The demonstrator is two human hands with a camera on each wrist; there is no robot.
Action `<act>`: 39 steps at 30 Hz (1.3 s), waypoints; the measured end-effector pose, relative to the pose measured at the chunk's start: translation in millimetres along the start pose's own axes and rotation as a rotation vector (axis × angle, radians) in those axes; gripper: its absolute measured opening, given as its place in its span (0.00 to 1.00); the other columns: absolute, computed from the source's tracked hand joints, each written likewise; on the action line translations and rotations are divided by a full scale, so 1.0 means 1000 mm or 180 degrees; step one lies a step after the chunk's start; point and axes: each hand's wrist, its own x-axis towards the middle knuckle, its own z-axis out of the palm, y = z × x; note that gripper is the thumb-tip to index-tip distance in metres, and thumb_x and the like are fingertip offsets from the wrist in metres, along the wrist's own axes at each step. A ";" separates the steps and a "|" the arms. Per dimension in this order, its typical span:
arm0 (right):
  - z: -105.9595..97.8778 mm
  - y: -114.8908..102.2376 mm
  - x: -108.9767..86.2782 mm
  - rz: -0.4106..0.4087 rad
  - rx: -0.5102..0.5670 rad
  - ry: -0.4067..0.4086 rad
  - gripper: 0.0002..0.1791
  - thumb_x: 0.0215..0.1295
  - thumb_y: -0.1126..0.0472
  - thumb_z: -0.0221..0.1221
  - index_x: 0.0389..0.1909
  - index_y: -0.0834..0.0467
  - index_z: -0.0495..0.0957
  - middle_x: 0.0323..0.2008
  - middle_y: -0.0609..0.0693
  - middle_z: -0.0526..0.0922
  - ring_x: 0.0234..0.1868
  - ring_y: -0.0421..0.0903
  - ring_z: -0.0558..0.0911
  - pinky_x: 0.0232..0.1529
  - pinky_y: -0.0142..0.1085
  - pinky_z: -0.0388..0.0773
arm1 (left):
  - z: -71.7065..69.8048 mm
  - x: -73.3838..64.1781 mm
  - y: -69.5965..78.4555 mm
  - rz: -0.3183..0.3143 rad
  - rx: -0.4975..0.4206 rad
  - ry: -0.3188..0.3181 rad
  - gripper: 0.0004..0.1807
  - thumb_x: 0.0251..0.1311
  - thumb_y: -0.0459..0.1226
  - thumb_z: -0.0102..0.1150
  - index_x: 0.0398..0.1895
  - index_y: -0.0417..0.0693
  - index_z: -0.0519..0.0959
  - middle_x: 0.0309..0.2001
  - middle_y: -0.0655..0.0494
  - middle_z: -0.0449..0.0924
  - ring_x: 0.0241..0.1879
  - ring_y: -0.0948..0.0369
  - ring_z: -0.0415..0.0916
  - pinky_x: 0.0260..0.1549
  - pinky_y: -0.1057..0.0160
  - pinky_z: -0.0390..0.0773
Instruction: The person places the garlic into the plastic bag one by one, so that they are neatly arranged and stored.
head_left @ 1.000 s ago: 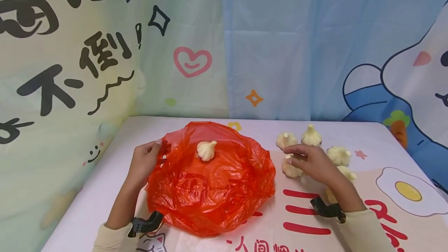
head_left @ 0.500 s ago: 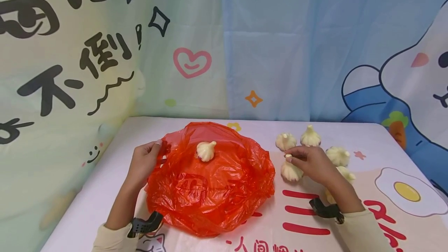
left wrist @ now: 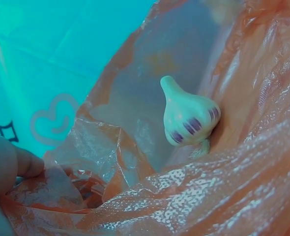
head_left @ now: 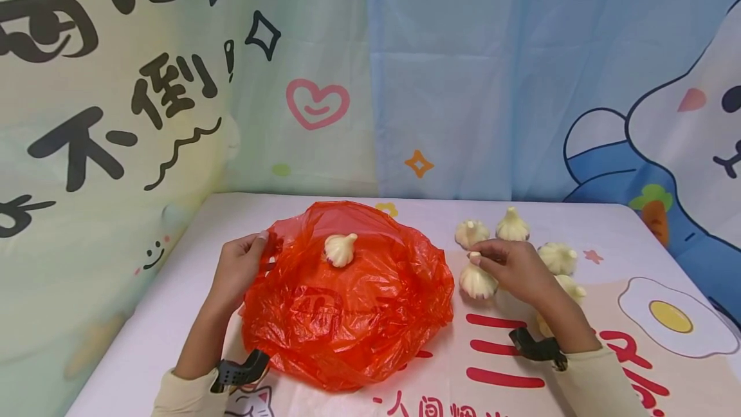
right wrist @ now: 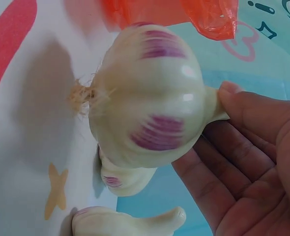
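Observation:
My right hand pinches a garlic bulb by its stem. In the right wrist view that garlic bulb shows purple streaks and a tuft of roots, with a shadow on the tabletop beside it. On the left, my left hand pinches the rim of a red plastic bag that lies spread on the table. Another garlic bulb sits inside the bag's mouth; the left wrist view shows this bulb with its stem pointing up.
Several more garlic bulbs lie on the right, including one at the back, one to its left and one further right. My right arm partly covers the nearest ones. A printed cloth hangs behind the table.
My right thumb and fingers have closed on the garlic bulb's stem, and the bulb has shifted slightly left. The left hand and the bag have stayed put.

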 end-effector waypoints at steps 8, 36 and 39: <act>-0.006 -0.004 -0.002 -0.0119 -0.0022 0.0134 0.15 0.65 0.59 0.64 0.50 0.59 0.83 0.43 0.54 0.85 0.44 0.55 0.82 0.42 0.46 0.82 | 0.001 0.000 0.000 -0.0006 0.0023 0.0014 0.28 0.74 0.51 0.42 0.59 0.37 0.76 0.52 0.39 0.79 0.47 0.48 0.81 0.42 0.57 0.82; -0.016 -0.032 -0.005 -0.0420 0.0295 0.0487 0.15 0.67 0.59 0.62 0.51 0.62 0.82 0.46 0.56 0.84 0.45 0.53 0.84 0.40 0.29 0.80 | 0.001 0.001 -0.001 0.0040 0.0019 -0.0024 0.29 0.74 0.51 0.42 0.59 0.35 0.75 0.51 0.38 0.79 0.47 0.48 0.81 0.42 0.58 0.81; -0.017 -0.035 -0.003 -0.0519 0.0330 0.0507 0.14 0.66 0.60 0.63 0.49 0.61 0.82 0.45 0.55 0.85 0.43 0.52 0.84 0.39 0.24 0.78 | 0.001 0.001 -0.001 0.0029 0.0030 -0.0017 0.29 0.74 0.51 0.42 0.58 0.35 0.75 0.52 0.38 0.78 0.47 0.48 0.81 0.42 0.57 0.82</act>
